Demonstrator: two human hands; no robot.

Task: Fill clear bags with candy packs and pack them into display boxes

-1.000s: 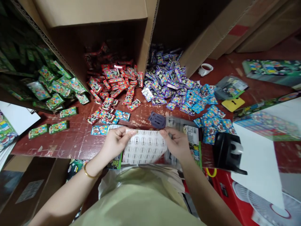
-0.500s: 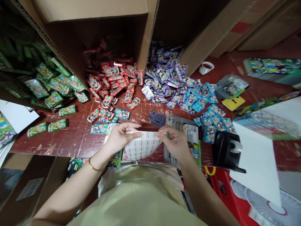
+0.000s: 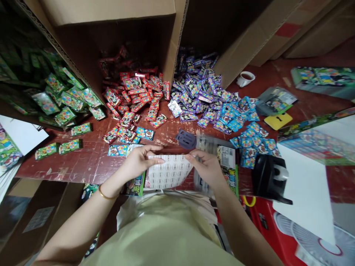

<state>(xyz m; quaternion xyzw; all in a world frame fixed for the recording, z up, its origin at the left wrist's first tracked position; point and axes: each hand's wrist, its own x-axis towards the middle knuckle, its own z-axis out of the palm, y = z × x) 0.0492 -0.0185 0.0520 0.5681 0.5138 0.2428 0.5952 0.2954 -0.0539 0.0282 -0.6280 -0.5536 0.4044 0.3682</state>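
Observation:
Between my two hands is a white sticker sheet (image 3: pixel 169 173) printed with rows of small round labels. My left hand (image 3: pixel 141 162) pinches its upper left edge between thumb and fingers. At the upper right corner, the thumb and fingers of my right hand (image 3: pixel 205 164) grip the sheet. Behind my right hand lie clear plastic packs with a printed card (image 3: pixel 227 157). Another green-edged printed pack (image 3: pixel 135 184) is partly under my left wrist. A flat dark purple plastic piece (image 3: pixel 185 139) rests on the table just beyond the sheet.
Cardboard boxes on their sides spill green packets (image 3: pixel 65 116), red packets (image 3: pixel 135 92) and purple packets (image 3: pixel 194 92) onto the red table (image 3: pixel 91 166). Blue packets (image 3: pixel 251 144) lie to the right, near a black tape dispenser (image 3: pixel 267 177). Farther back are a cup (image 3: pixel 245 78) and a yellow piece (image 3: pixel 277 120).
The sheet now faces me more flatly, showing more of its label rows. My left hand has shifted slightly left, and the whole view has turned a little.

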